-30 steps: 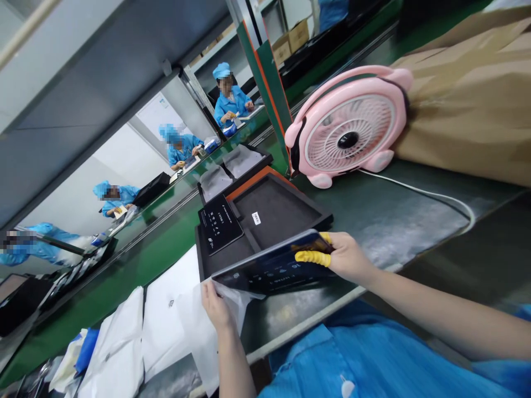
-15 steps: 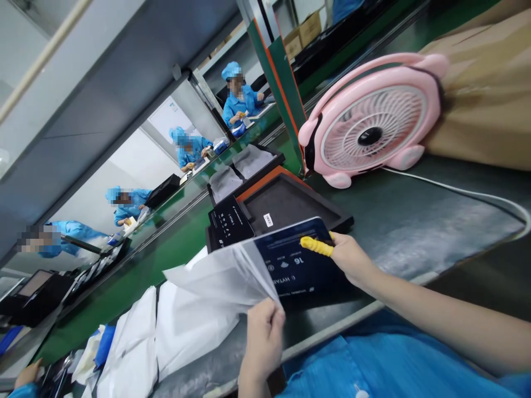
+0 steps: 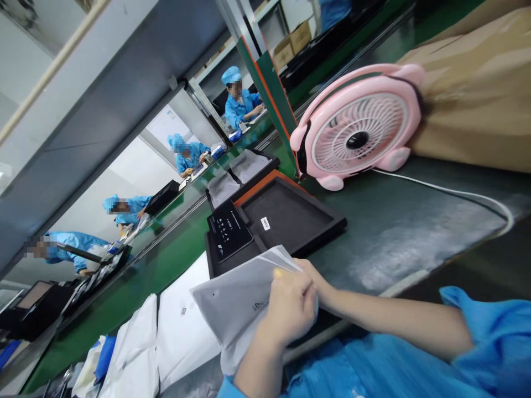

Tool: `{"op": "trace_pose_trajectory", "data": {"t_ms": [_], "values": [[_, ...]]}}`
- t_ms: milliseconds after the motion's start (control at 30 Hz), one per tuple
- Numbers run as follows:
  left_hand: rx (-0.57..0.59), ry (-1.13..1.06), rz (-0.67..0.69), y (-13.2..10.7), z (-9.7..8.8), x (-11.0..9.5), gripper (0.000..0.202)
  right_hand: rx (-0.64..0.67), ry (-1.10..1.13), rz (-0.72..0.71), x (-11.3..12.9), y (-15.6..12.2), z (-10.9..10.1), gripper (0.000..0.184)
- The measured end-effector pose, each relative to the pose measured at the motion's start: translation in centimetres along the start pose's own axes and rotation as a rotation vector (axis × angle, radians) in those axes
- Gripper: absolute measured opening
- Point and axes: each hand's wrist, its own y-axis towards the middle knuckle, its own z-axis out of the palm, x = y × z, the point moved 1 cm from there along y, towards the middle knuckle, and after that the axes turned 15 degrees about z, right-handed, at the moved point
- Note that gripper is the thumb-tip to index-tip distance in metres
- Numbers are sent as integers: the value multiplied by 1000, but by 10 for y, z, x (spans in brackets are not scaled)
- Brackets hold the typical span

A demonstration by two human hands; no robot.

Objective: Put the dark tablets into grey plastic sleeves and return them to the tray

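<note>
A translucent white plastic sleeve [image 3: 240,293] now covers the dark tablet, which hardly shows through it. My left hand [image 3: 290,304] is closed on the sleeve near its right end. Just behind it, my right hand [image 3: 315,279] grips the same end, its fingers mostly hidden by the left. A bit of yellow finger cover peeks out above my left knuckles. Beyond the sleeve, a second dark tablet with white printing [image 3: 229,229] lies on a black tray [image 3: 298,213].
White sleeves [image 3: 182,315] lie on the bench to the left. At the right stand a pink fan [image 3: 360,132] with a white cord and a large cardboard box [image 3: 473,105]. Grey-lined trays [image 3: 249,166] sit behind. Several co-workers in blue are along the line.
The tablet, half exposed before, has gone inside the sleeve. My left hand has moved right and up, and my right hand has come down and left, so the two now meet.
</note>
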Motion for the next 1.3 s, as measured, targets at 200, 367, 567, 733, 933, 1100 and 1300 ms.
{"op": "trace_pose_trajectory", "data": {"t_ms": [200,367,567,733,933,1100,1300], "values": [[-176,297,63,-10,-71,19,38,69,125,88,37,1,-11,30],[-78,276,-176,-5,-97,28,17,198,-260,-150,88,1,-18,27],[-560,-18,-324,-29,-74,46,29,262,-446,-508,141,9,-41,49],[-829,-272,-441,-42,-55,63,35,411,-843,-553,137,13,-53,33],[-956,-349,-392,-48,-40,80,35,394,-1114,-877,175,35,-66,28],[-1022,-419,-339,-51,-24,91,34,-41,-820,-1167,222,37,-75,26],[-1184,-567,-362,-55,-11,89,39,245,-437,-448,125,20,-56,83]]}}
